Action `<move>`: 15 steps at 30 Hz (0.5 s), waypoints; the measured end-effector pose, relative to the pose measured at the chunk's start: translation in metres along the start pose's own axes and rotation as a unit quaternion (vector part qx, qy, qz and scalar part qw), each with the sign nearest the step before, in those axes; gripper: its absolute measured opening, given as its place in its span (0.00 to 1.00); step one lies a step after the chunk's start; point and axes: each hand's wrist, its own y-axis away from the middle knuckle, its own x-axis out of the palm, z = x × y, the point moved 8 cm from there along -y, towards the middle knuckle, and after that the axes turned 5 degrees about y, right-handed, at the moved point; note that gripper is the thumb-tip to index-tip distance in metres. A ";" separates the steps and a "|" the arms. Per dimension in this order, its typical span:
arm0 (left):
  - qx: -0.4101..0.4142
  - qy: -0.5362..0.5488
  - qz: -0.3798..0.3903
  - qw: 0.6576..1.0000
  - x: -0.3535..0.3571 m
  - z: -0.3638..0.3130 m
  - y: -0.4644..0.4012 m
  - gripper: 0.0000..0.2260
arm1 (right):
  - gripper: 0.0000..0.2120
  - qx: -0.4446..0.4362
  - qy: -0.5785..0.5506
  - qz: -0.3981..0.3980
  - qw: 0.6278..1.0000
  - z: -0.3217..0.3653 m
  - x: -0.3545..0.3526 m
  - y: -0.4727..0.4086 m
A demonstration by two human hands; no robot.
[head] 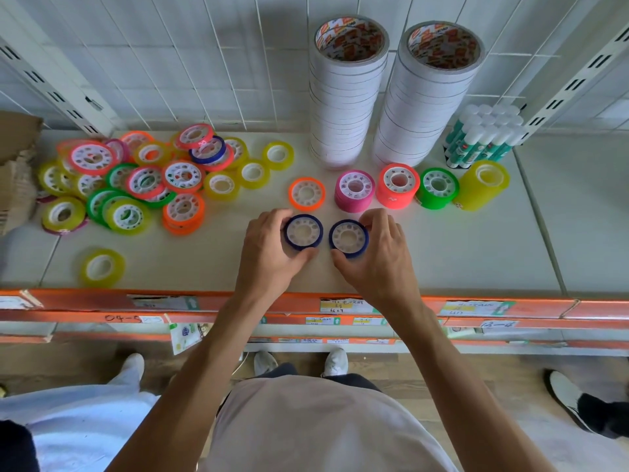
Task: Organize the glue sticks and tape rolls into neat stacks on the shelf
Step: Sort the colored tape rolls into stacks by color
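- The left hand (269,247) grips a blue tape roll (303,232) lying flat on the shelf (476,253), with fingers curled round its far edge and the thumb at its near edge.
- The right hand (377,253) grips a second blue tape roll (348,237) the same way.
- The two blue rolls lie side by side between the hands, very close, with a thin gap between them.
- Just beyond the hands sits a single orange roll (307,194), flat on the shelf.
- Beyond the right hand runs a row of short stacks: a pink stack (354,191), a red stack (397,186), a green stack (438,189) and a yellow stack (483,185) that leans over.
- Farther back, behind that row, stand two tall white tape towers (347,97), side by side.
- Next to the towers, far off to the right of the right hand, a bunch of glue sticks (483,137) with white caps stands packed together.
- Well off to the left of the left hand lies a messy pile of mixed rolls (136,178) in yellow, green, red, orange and pink, many lying on top of each other.
- One yellow roll (102,267) lies alone, left of the left hand and near the shelf's front edge.
- A torn cardboard box (17,165) sits at the far left, past the pile.
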 end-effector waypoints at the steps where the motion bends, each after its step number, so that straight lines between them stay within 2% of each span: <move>1: -0.001 -0.001 0.001 1.000 0.001 -0.001 0.000 0.27 | 0.25 0.000 0.000 0.001 1.000 0.000 0.000 0.000; 5: 0.007 -0.007 0.010 1.000 0.000 -0.002 0.001 0.27 | 0.26 0.002 0.000 0.004 1.000 -0.001 0.000 0.000; 10: 0.024 -0.004 0.059 0.998 -0.007 0.000 0.001 0.29 | 0.27 -0.030 -0.020 -0.003 0.999 0.017 0.000 -0.001; 15: 0.063 -0.042 0.105 0.992 -0.031 0.004 0.011 0.19 | 0.28 -0.068 -0.019 0.035 0.997 0.044 0.016 -0.009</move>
